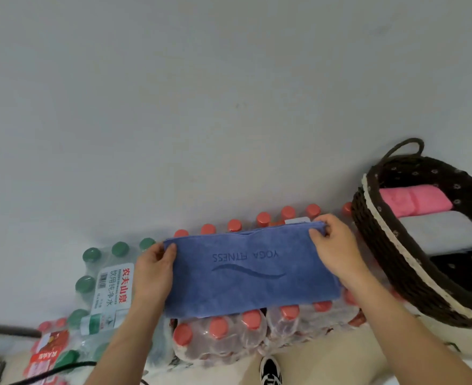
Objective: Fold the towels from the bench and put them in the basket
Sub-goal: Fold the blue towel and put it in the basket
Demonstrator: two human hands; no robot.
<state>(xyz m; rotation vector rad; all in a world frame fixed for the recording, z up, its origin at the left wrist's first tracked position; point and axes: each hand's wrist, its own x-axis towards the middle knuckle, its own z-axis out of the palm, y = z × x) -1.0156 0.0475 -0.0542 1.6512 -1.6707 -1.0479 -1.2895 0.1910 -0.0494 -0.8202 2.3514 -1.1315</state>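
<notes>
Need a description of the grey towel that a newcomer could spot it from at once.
Look at the dark woven basket on the right. Two folded towels lie inside it, side by side. The grey towel is the one nearer the camera, beside the pink towel, and the only grey thing there.

Storage corner, shrink-wrapped packs of red-capped bottles (230, 339) (green-capped ones (86, 284) beside), bare grey wall (201, 107) behind.

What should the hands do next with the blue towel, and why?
Probably fold the blue towel once more, end to end: the left hand and right hand pinch its far corners, and it looks longer than the folded pink towel and grey towel in the basket.
</notes>
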